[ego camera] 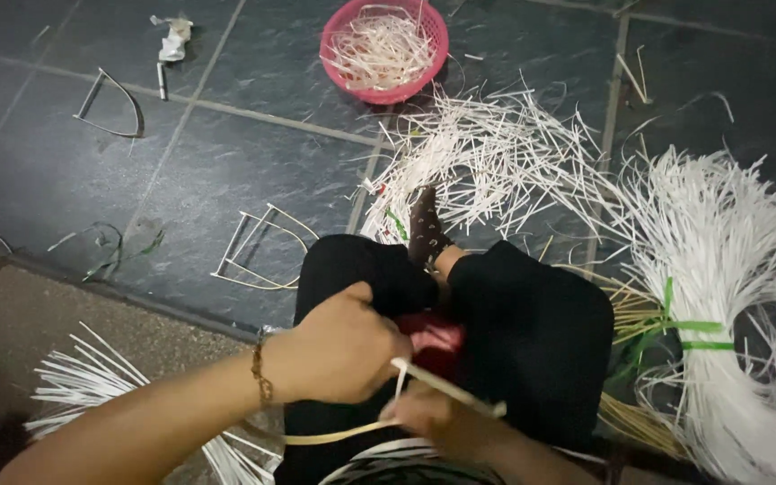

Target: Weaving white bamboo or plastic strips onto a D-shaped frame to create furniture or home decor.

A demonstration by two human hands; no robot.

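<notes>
Floor [65, 180]: dark stone tiles with pale grout lines carry everything; a paler, rougher step runs along the lower left.
Long strip bundle [720, 269]: the biggest mass, white strips tied with green bands, lies at the right, just beside the person's knee; a shifting leg could drag and tangle it.
Cut offcuts [496, 162]: short white pieces fan loosely across the tiles beyond the feet; they look easy to scatter.
Lap [532, 323]: the person sits in black trousers, a dark patterned sock showing ahead, a red cloth tucked between the knees.
Pink basket [384, 47]: a round plastic basket holds more short white strips, well apart from the hands at the top of the view.
Wire frames [258, 251]: 2 bent loops lie flat on the floor to the left, untouched.
Left hand [339, 350]: curled closed, a bracelet at the wrist, it pinches the white strip.
Right hand [442, 418]: partly hidden low in the view, fingers closed around the thin pale stick.
Stick [451, 388]: it slants over the lap between both hands.
White strip [401, 384]: it drops from the stick's near end above the lap; pulled too hard, it would likely snap or slip its pinch.
Tan strip [334, 437]: it curves under the left wrist and could snag a sweep of the arm.
</notes>
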